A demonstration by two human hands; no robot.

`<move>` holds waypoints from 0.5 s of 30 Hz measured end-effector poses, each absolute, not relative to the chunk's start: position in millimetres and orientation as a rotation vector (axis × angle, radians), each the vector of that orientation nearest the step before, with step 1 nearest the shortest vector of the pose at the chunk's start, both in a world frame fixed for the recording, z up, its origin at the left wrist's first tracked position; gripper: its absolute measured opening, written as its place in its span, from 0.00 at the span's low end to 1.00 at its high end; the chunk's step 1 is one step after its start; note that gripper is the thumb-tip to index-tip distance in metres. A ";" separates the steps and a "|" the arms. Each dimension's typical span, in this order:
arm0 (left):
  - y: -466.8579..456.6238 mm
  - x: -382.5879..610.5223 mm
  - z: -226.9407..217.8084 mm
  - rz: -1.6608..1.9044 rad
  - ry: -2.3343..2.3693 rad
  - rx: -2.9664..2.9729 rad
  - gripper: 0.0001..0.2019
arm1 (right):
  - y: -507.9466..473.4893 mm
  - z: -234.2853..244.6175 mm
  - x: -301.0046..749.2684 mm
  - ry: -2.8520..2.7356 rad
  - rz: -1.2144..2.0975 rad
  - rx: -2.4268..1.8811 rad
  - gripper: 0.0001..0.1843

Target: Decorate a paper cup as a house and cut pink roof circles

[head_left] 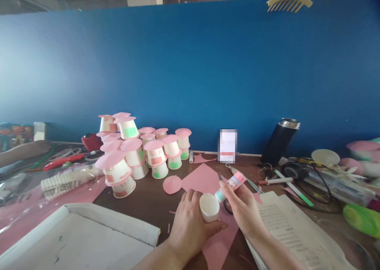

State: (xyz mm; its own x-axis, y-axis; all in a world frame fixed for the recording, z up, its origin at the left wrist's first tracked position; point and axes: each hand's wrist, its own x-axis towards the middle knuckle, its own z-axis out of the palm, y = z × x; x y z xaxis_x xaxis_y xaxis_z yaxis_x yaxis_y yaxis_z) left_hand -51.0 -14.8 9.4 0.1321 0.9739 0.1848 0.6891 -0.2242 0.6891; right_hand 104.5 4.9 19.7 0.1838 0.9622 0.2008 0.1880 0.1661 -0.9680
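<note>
My left hand (pixel 190 222) is wrapped round a white paper cup (pixel 209 208), tilted so that its round end faces me. Pinched in my right hand (pixel 243 206) is a pink and pale-blue glue stick (pixel 233 185), its tip close beside the cup's rim; whether they touch I cannot tell. Pink paper (pixel 204 177) lies under both hands. A cut pink paper circle (pixel 172 184) rests left of it. Further left, paper cups with pink paper tops (pixel 115 167) stand in stacks, several bearing drawn windows or green patches.
At front left lies a white box lid (pixel 103 238); behind it is a bagged sleeve of cups (pixel 71 179). Printed sheets (pixel 291 230) cover the front right. A black bottle (pixel 279 141), markers (pixel 293 189) and cables crowd the right. Another person's arm (pixel 25 151) shows at far left.
</note>
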 end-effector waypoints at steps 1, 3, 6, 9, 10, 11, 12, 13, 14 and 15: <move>-14.8 -51.2 9.1 0.858 1.598 1.974 0.29 | 4.2 20.0 104.0 -1.270 0.833 -1.284 0.19; -14.9 -51.5 9.2 0.844 1.601 1.973 0.29 | 2.5 21.5 103.2 -1.304 0.813 -1.298 0.19; -15.2 -51.8 10.5 0.830 1.604 1.974 0.30 | 0.6 24.2 103.1 -1.371 0.793 -1.302 0.18; -14.9 -51.6 11.2 0.843 1.616 1.972 0.28 | -0.8 24.5 104.0 -1.403 0.841 -1.259 0.18; -14.7 -51.5 11.3 0.847 1.620 1.971 0.28 | -1.3 24.1 104.1 -1.405 0.863 -1.244 0.18; -14.5 -51.4 11.4 0.849 1.623 1.971 0.27 | -2.0 23.8 103.9 -1.404 0.884 -1.231 0.17; -14.4 -51.3 11.5 0.849 1.627 1.970 0.27 | -2.9 23.7 103.5 -1.400 0.905 -1.217 0.17; -14.3 -51.2 11.8 0.846 1.627 1.972 0.27 | -3.9 23.7 102.9 -1.392 0.928 -1.199 0.17; -14.2 -51.1 12.1 0.843 1.630 1.972 0.27 | -4.9 23.9 102.1 -1.384 0.959 -1.174 0.17; -14.2 -51.1 12.4 0.838 1.632 1.970 0.27 | -5.8 24.3 101.5 -1.377 0.998 -1.138 0.17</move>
State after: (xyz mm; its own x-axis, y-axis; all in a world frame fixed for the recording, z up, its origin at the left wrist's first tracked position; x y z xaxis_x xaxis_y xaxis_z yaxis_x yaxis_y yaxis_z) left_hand -51.1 -14.2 12.4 0.1171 0.9785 0.1696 0.7077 -0.2020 0.6770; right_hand 101.5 -5.8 24.3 -0.0070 0.9793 0.2025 0.1119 0.2020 -0.9730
